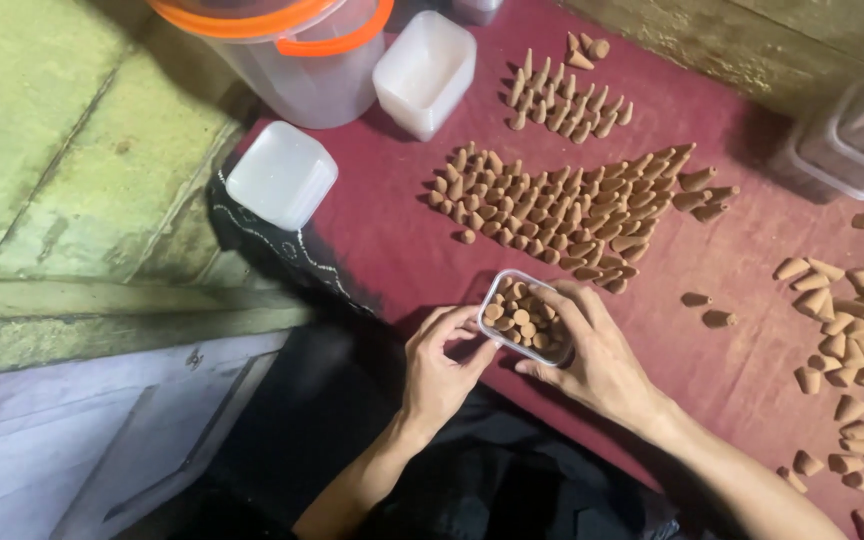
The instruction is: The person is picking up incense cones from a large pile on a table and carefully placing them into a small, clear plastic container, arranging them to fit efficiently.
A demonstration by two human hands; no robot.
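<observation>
Both our hands close on the small clear box (524, 318) of brown cones at the near edge of the red counter (402, 240): left hand (442, 365) pinching its near-left corner, right hand (592, 350) wrapped over its right side. The big cone pile (572, 210) lies just beyond, nearer the right hand.

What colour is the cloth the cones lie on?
Dark red cloth, seen in the head view.
</observation>
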